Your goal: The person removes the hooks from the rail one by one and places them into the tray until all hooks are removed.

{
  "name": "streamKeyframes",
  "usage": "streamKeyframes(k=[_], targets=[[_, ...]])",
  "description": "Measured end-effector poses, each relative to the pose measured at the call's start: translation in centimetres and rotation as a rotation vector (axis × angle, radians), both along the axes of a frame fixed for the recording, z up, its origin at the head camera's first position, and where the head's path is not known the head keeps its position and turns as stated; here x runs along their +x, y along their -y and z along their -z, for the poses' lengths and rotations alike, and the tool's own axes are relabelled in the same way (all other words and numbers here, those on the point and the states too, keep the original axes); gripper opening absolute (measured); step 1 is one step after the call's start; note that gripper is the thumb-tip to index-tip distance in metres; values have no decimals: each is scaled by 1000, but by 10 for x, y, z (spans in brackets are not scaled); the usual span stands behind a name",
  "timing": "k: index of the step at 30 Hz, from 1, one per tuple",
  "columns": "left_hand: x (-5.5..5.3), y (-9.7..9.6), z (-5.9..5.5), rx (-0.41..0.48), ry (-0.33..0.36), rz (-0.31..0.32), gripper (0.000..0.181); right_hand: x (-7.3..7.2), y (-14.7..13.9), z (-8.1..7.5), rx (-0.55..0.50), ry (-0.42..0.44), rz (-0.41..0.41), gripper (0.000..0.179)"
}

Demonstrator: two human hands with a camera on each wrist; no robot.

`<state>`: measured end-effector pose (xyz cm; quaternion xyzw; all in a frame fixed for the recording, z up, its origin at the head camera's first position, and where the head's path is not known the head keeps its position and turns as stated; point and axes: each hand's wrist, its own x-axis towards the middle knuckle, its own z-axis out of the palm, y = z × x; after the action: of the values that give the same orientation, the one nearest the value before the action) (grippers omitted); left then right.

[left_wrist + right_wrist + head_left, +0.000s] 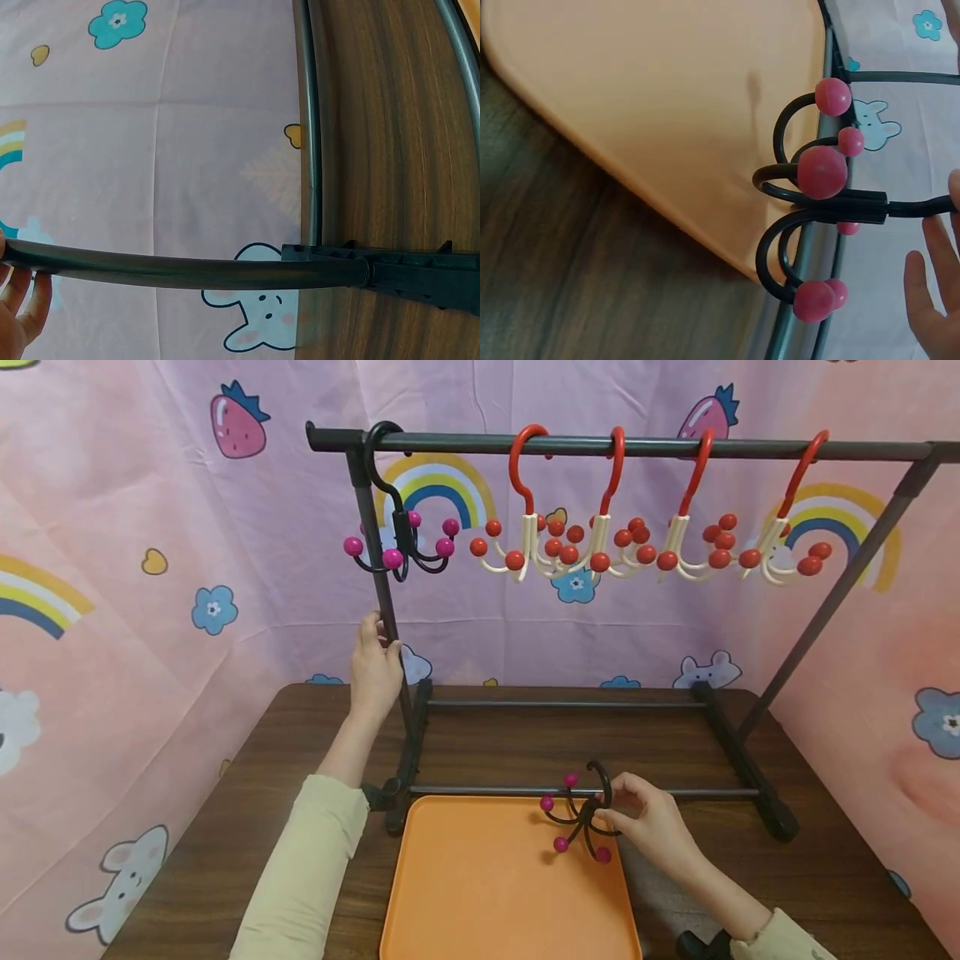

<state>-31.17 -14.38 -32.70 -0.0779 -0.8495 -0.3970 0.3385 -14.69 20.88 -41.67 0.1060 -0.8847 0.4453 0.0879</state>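
My left hand (377, 672) grips the left upright post (384, 593) of a dark metal rack, below its top bar; in the left wrist view its fingers (36, 307) lie against the post. Over the orange tray's far right corner, my right hand (654, 820) pinches a black multi-arm hook hanger (862, 206) by its hook stem. Pink balls (822, 172) tip the hanger's curved arms. A similar black hanger (403, 535) with magenta balls hangs at the left end of the top bar (465, 442).
Several cream hangers (528, 539) with red hooks and red balls hang along the bar to the right. An orange tray (510, 877) lies on the brown wooden table (300, 752) before the rack's lower front rail (480, 791). Patterned cloth (315, 527) stands behind.
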Motion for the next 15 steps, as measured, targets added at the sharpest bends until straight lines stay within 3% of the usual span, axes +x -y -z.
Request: streamKeyframes(k=[4, 11, 15], targets=[[1, -1, 0, 4, 7, 4, 39, 2, 1, 5, -4, -16, -25, 23], [1, 0, 0, 9, 19, 6, 39, 5, 3, 9, 94, -143, -126, 25], [0, -1, 1, 5, 11, 1, 39, 5, 5, 11, 104, -142, -127, 27]])
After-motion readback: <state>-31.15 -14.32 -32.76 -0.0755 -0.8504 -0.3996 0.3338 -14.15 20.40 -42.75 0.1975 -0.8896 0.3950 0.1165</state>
